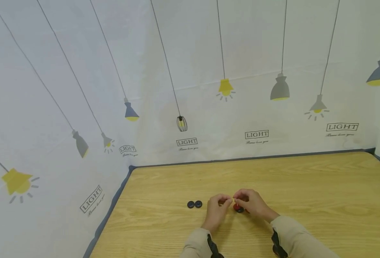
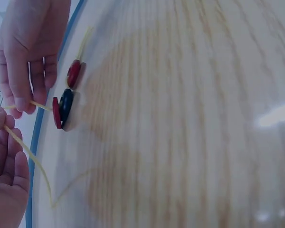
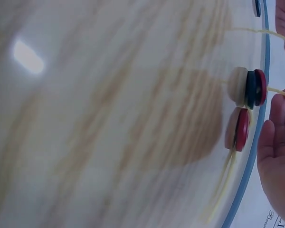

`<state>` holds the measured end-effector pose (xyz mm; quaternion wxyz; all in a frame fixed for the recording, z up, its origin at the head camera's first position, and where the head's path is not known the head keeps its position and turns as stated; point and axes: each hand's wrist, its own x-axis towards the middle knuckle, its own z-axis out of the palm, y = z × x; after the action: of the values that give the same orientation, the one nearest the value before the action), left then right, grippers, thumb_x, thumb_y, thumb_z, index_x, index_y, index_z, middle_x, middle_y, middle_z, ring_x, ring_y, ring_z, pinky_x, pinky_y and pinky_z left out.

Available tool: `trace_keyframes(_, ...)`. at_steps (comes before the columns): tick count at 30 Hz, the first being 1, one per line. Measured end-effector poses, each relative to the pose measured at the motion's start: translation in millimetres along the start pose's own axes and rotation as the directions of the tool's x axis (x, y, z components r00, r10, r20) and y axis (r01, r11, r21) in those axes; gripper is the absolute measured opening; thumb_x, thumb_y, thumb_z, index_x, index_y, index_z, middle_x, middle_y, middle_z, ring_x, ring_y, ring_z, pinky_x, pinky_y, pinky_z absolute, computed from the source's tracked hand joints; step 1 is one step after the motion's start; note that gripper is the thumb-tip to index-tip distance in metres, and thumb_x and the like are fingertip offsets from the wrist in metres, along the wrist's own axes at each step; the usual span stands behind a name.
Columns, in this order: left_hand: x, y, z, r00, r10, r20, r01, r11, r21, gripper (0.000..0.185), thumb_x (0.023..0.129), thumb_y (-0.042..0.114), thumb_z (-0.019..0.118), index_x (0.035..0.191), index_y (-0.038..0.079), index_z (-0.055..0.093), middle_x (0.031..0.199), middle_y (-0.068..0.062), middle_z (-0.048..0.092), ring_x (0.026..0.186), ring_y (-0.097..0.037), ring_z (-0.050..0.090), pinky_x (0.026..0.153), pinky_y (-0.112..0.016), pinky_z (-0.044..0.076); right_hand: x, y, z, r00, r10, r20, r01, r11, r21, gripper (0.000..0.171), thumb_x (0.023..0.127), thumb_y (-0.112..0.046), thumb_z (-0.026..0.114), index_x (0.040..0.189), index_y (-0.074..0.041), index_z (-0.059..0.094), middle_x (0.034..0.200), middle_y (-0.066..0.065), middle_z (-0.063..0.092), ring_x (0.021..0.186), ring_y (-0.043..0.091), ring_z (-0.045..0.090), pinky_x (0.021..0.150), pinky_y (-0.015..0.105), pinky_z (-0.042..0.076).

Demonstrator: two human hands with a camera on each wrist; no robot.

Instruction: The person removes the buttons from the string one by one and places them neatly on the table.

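Buttons on a yellow cord, pinched between two hands

Buttons (image 2: 64,110) — a red one and a dark blue one pressed face to face — sit threaded on a thin yellow cord (image 2: 26,146) just above the wooden table (image 1: 306,186). From the right wrist view a pale button (image 3: 237,86) seems stacked with them, though I cannot be sure it is not their reflection in the glossy top. A second red button (image 3: 242,129) hangs on the same cord just beside the stack.

Both hands meet over the buttons, fingertips nearly touching. The right hand (image 1: 252,204) pinches the cord close to the stack, probably to keep the buttons from sliding. The left hand (image 1: 216,209) has its fingers curled round the free length of the cord, which bends down from its fingertips to the table and, I judge, is held taut that way.

So the threaded buttons lie just under the right hand's fingertips, between the two hands. Two more dark buttons (image 1: 194,204) rest side by side on the table, to the left of the left hand — near it, but apart and untouched.
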<state>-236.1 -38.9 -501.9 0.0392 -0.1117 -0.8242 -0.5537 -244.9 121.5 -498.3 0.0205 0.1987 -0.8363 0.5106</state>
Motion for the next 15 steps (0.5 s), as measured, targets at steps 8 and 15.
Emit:
trace_keyframes(8,2.0,7.5,-3.5,1.0,-0.005,-0.004,0.005,1.0,-0.023,0.01,0.085,0.017,0.06,0.085,0.009,0.066,0.078,0.007,0.061,0.07,-0.003,0.052,0.062,-0.019,0.044,2,5,4,0.998,-0.057,0.015,0.059,0.988,-0.14,0.004,0.082,-0.007,0.061,0.082,-0.003,0.063,0.076,-0.002,0.062,0.071,0.012,0.056,0.062,0.025,0.045)
trace_keyframes(15,0.4,-0.6,-11.6,1.0,0.009,-0.006,-0.009,1.0,-0.024,0.011,0.084,0.014,0.061,0.086,0.005,0.066,0.079,0.005,0.061,0.069,-0.003,0.052,0.061,-0.018,0.044,1,5,3,0.998,-0.055,0.029,0.059,0.988,-0.145,0.004,0.082,-0.003,0.06,0.082,-0.001,0.063,0.075,0.002,0.063,0.071,0.013,0.057,0.062,0.026,0.046)
